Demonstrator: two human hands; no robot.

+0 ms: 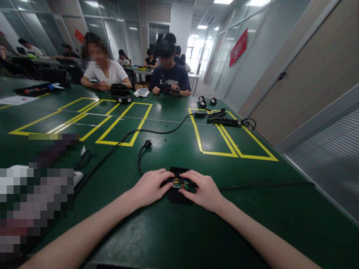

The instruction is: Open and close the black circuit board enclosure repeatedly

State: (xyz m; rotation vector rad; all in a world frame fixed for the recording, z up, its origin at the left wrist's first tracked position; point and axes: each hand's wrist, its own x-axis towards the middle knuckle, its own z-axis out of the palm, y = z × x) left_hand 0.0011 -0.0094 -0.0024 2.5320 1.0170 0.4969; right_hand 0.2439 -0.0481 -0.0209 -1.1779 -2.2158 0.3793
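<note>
A small circuit board [180,183] with two copper-coloured ring coils sits close in front of me on the green table. My left hand [153,185] pinches its left end between thumb and fingers. On the opposite end, my right hand [204,188] grips the board in the same way. Beneath and around the board lies a black plastic case [180,198], its flat parts showing above and below. A black cord with a plug [147,144] curves away behind my left hand. Another black cable [263,185] runs rightward from behind my right hand. My fingers cover the board's ends.
Yellow tape rectangles [218,154] mark the green table [165,157]. A long black cable [140,130] crosses it to a pile of black gear [227,121] at the far right. Two people sit across, one holding a black device [168,89]. A pixelated area covers the left.
</note>
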